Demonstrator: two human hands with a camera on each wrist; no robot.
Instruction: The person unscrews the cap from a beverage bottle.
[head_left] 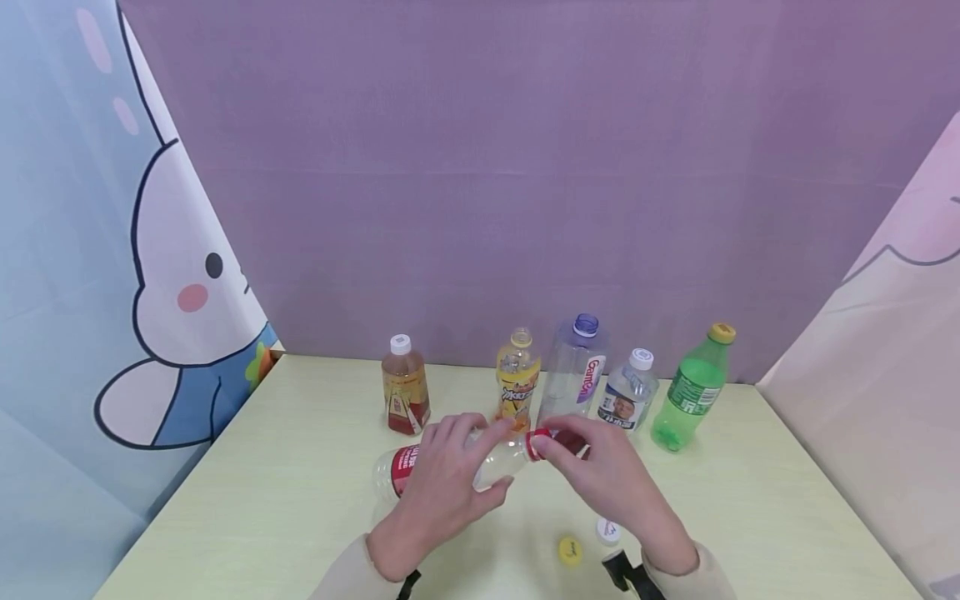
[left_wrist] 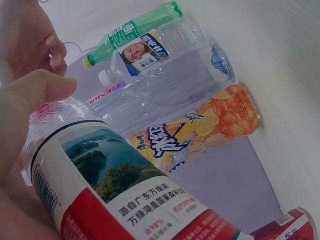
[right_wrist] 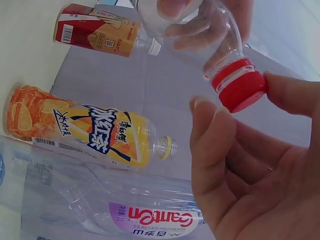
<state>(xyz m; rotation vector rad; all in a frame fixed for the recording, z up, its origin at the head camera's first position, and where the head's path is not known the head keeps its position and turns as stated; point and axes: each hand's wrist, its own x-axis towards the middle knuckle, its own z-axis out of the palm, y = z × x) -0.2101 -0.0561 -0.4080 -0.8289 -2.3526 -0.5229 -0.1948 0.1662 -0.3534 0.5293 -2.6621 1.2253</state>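
Observation:
A clear plastic bottle (head_left: 498, 463) with a red and white label lies tilted above the table, its neck toward the right. My left hand (head_left: 450, 475) grips it round the body. At the neck, a red cap (right_wrist: 243, 91) sits beyond a red ring, with a narrow clear band between the two. My right hand (head_left: 607, 467) has its thumb against the cap's side and the curled fingers at its lower edge. In the left wrist view the label (left_wrist: 110, 165) fills the foreground. Part of the bottle's body is hidden behind the left hand.
Behind the hands stand a brown drink bottle (head_left: 406, 387), an orange-labelled tea bottle (head_left: 517, 379) without a cap, a tall capless Ganten bottle (head_left: 573, 367), a white-capped water bottle (head_left: 628, 392) and a green bottle (head_left: 692, 392). A yellow cap (head_left: 570, 551) and a white cap (head_left: 608, 531) lie in front.

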